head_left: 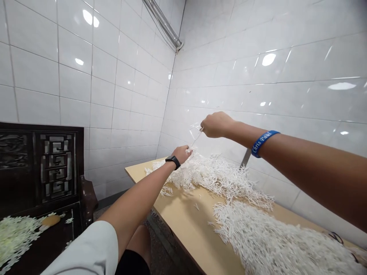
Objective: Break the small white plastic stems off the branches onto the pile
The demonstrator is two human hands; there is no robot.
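Over the far part of the table, my left hand (181,154), below a black wristwatch, pinches white bits at the edge of a loose heap of thin white strips (212,172). Higher and to the right, my right hand (217,124) is closed on a thin, shiny clear strand (196,134). The strand runs down from its fingers to the left hand and has a loose loop near the top. What exactly lies between the left fingertips is too small to name. A blue wristband (262,143) circles my right wrist.
A larger pile of white strips (283,236) covers the near right of the wooden table (186,225). At left, a dark carved bench (57,168) bears white flower-like pieces (17,233) and an orange-brown round object (51,220). White tiled walls (137,95) enclose the corner.
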